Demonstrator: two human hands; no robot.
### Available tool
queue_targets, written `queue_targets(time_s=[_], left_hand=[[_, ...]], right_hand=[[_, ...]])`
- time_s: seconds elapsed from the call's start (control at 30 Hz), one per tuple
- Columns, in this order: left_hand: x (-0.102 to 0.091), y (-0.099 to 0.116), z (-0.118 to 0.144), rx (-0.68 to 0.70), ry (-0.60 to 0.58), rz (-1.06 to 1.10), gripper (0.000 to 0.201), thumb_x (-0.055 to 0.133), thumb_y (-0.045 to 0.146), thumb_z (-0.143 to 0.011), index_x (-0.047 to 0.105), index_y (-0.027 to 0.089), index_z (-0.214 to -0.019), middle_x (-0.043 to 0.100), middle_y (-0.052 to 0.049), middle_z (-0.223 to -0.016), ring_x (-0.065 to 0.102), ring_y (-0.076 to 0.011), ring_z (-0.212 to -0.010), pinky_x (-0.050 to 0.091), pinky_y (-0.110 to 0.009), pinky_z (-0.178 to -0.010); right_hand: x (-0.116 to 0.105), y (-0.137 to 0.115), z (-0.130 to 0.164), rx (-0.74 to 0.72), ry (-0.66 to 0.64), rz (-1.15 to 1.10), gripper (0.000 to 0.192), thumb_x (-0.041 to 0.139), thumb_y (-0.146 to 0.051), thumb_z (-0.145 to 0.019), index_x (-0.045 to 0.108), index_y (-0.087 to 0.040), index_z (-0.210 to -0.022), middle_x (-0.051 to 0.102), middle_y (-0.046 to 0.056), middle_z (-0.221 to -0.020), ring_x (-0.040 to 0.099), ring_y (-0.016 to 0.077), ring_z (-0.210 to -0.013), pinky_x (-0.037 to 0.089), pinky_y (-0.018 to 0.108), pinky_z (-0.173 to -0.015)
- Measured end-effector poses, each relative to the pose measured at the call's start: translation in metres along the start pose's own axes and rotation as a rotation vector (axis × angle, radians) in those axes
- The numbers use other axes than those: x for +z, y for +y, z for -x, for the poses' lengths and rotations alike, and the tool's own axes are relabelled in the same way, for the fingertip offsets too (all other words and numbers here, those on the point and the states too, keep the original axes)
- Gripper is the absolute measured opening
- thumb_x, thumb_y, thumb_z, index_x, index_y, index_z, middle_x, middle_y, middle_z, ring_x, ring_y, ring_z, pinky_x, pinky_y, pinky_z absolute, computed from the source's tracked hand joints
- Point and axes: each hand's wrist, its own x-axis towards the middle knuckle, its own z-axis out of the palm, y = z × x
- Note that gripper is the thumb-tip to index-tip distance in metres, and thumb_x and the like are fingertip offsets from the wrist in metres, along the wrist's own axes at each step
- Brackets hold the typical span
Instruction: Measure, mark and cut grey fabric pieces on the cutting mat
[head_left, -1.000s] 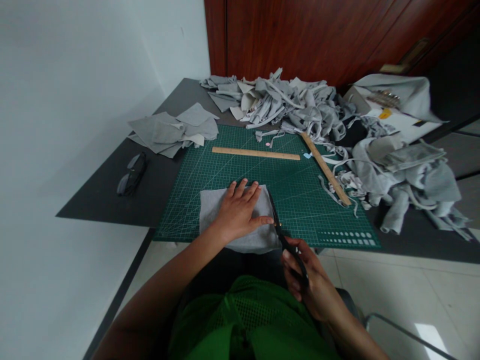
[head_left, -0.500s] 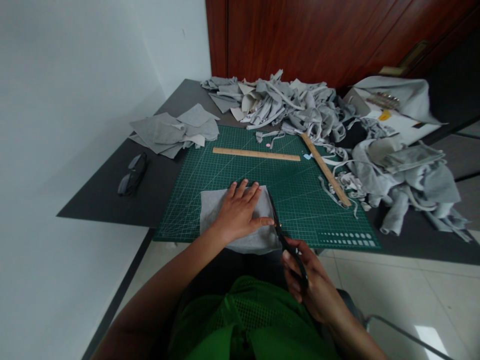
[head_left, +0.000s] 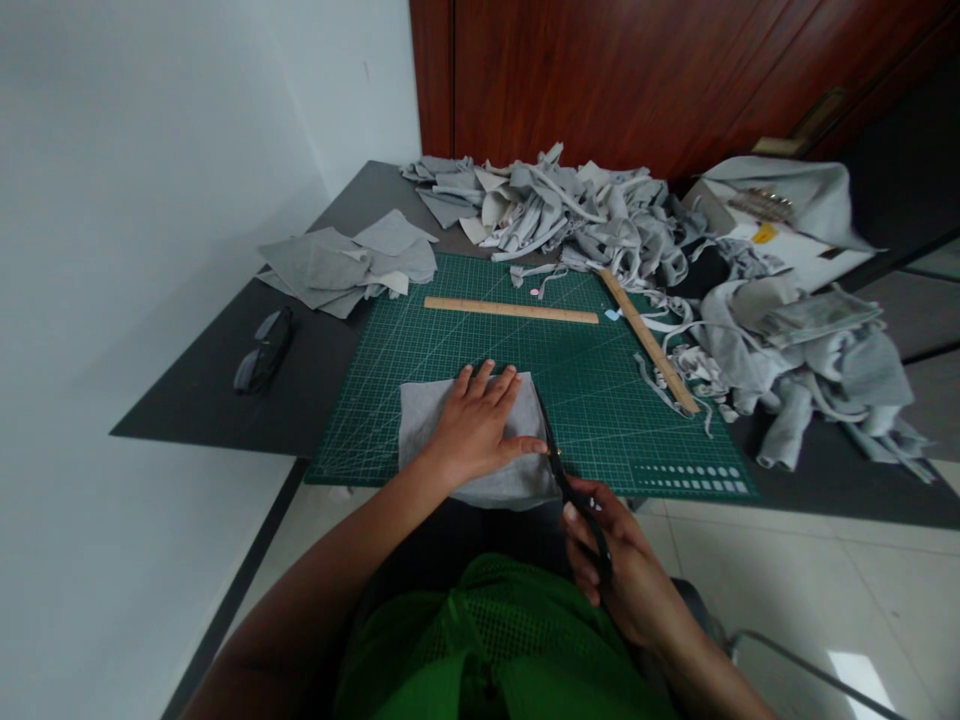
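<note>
A grey fabric piece [head_left: 424,425] lies on the near part of the green cutting mat [head_left: 600,400], its near edge hanging over the table's front. My left hand [head_left: 480,425] presses flat on it, fingers spread, thumb pointing right. My right hand [head_left: 611,565] grips black scissors [head_left: 566,475] by the handles, just off the table's front edge. The blades lie along the fabric's right edge, next to my left thumb.
Two wooden rulers lie on the mat, one [head_left: 510,310] across the far side, one [head_left: 649,340] slanted at the right. Grey fabric scraps [head_left: 592,215] pile up at the back and right. Cut grey pieces [head_left: 345,262] sit at the back left, dark glasses [head_left: 262,348] at the left.
Almost nothing has moved. Both hands stay in place; the view has only shifted slightly.
</note>
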Motion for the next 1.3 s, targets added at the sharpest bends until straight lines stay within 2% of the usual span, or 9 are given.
queue_targets(time_s=[0.1,0.23,0.37,0.73,1.3], left_hand=[[0.0,0.0,0.0,0.004,0.013,0.001,0.103,0.037,0.089,-0.094,0.037,0.014,-0.165,0.035,-0.013,-0.172,0.022,-0.0393,-0.162,0.015,-0.059,-0.132],[0.001,0.0,0.0,0.008,0.017,0.009,0.106,0.034,0.09,-0.093,0.037,0.012,-0.165,0.036,-0.013,-0.172,0.021,-0.0391,-0.162,0.015,-0.058,-0.132],[0.002,-0.001,0.001,0.013,0.03,0.005,0.105,0.032,0.091,-0.093,0.038,0.015,-0.165,0.037,-0.012,-0.171,0.023,-0.0394,-0.162,0.015,-0.058,-0.132],[0.001,-0.001,0.001,0.004,0.008,-0.016,0.105,0.032,0.089,-0.094,0.037,0.012,-0.165,0.034,-0.012,-0.173,0.022,-0.039,-0.162,0.014,-0.058,-0.132],[0.003,-0.002,0.001,0.013,0.026,0.005,0.104,0.034,0.089,-0.094,0.034,0.015,-0.167,0.036,-0.013,-0.172,0.022,-0.0388,-0.162,0.016,-0.059,-0.132]], right_hand=[[-0.002,-0.002,-0.002,0.024,0.018,-0.077,0.061,0.09,-0.058,-0.069,0.058,-0.027,-0.11,0.054,-0.01,-0.068,0.034,0.0046,-0.039,0.027,0.015,-0.031],[-0.006,-0.006,-0.006,0.026,-0.001,-0.111,0.056,0.091,-0.056,-0.069,0.058,-0.027,-0.104,0.052,-0.01,-0.066,0.032,0.0037,-0.039,0.026,0.014,-0.031],[-0.006,-0.009,-0.008,0.038,0.001,-0.102,0.058,0.091,-0.056,-0.068,0.058,-0.027,-0.105,0.052,-0.01,-0.065,0.032,0.0038,-0.039,0.025,0.014,-0.031],[0.004,-0.022,-0.016,0.01,-0.023,-0.008,0.064,0.091,-0.06,-0.068,0.055,-0.025,-0.107,0.052,-0.012,-0.065,0.035,0.0035,-0.039,0.03,0.014,-0.031],[0.01,-0.017,-0.016,-0.034,-0.023,0.02,0.06,0.087,-0.06,-0.072,0.056,-0.025,-0.11,0.05,-0.011,-0.067,0.036,0.0051,-0.041,0.032,0.016,-0.033]])
